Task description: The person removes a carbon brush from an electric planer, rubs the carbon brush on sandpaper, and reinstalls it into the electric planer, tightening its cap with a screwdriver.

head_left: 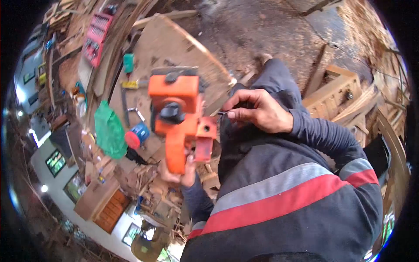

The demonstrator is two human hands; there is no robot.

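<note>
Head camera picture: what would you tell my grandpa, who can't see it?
A person's left hand grips an orange tool by its handle, while the right hand pinches a small dark piece, too small to make out. Nearby are a wooden board and a green bag.

The person wears a dark, near-black shirt, crossed at the lower right of the frame by a grey band above a wider red band. Grey and red repeat on the upper right sleeve, whose lower part is plain dark blue-grey, like the left sleeve at lower centre. Dark trousers show above centre; the right hand and left hand are gloveless.
</note>
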